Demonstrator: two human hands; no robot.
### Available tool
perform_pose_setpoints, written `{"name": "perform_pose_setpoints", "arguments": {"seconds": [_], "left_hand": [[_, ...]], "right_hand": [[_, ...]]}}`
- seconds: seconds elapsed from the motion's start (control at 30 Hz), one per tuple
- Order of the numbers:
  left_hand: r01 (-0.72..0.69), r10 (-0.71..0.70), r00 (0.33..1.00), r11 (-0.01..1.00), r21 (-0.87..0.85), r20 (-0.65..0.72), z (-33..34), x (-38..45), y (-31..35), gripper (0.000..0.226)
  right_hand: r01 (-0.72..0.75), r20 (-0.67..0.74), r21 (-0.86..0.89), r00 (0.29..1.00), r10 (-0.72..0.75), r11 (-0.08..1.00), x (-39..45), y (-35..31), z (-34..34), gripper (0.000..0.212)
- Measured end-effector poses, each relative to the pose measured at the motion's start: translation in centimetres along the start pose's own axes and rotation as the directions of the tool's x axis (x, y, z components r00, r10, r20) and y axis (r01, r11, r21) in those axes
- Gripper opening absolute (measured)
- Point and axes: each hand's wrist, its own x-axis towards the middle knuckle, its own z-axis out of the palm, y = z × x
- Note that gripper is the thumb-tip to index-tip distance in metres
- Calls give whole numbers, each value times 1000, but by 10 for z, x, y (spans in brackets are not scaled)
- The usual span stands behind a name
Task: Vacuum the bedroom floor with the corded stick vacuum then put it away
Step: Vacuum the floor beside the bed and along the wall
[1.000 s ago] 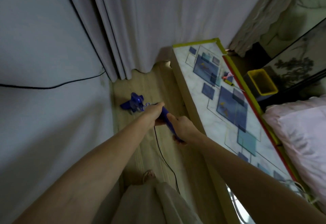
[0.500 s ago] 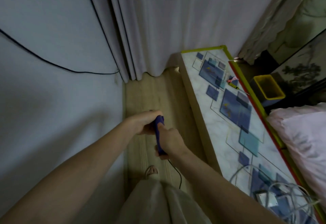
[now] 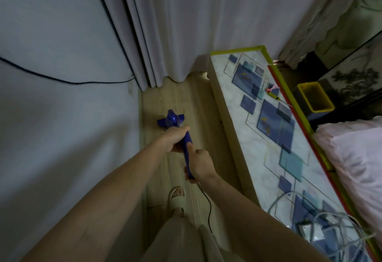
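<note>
Blue and slim, the stick vacuum (image 3: 187, 144) is gripped by both your hands, left hand (image 3: 175, 140) curled round it ahead of your right hand (image 3: 199, 163), its head (image 3: 170, 120) on the wooden floor (image 3: 204, 117) between wall (image 3: 68, 117) and patterned cabinet (image 3: 268, 137).

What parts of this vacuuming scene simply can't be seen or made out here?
Head view only:
- Vacuum: the left hand and right hand cover much of its handle and shaft.
- Floor head: near part hidden behind the left hand.
- Black cord: lower end vanishes behind the trouser leg.
- Small items on the patterned cabinet top: too small to identify.
</note>
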Motion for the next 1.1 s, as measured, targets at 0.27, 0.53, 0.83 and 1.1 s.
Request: {"name": "perform_pose_setpoints", "arguments": {"seconds": [0.27, 0.53, 0.83, 1.1], "left_hand": [[12, -10, 999, 998, 65, -35, -34, 68, 64, 39], [15, -13, 998, 999, 30, -58, -49, 117, 122, 23], [35, -36, 999, 997, -62, -13, -44, 137, 136, 32], [8, 3, 998, 983, -186, 58, 0, 104, 129, 23]], "right_hand": [[37, -18, -50, 999, -38, 998, 81, -53, 12, 39], [16, -41, -116, 999, -20, 993, 153, -100, 12, 43], [-39, -53, -111, 998, 34, 993, 175, -108, -4, 44], [-29, -143, -90, 990, 16, 996, 137, -101, -57, 47]]}}
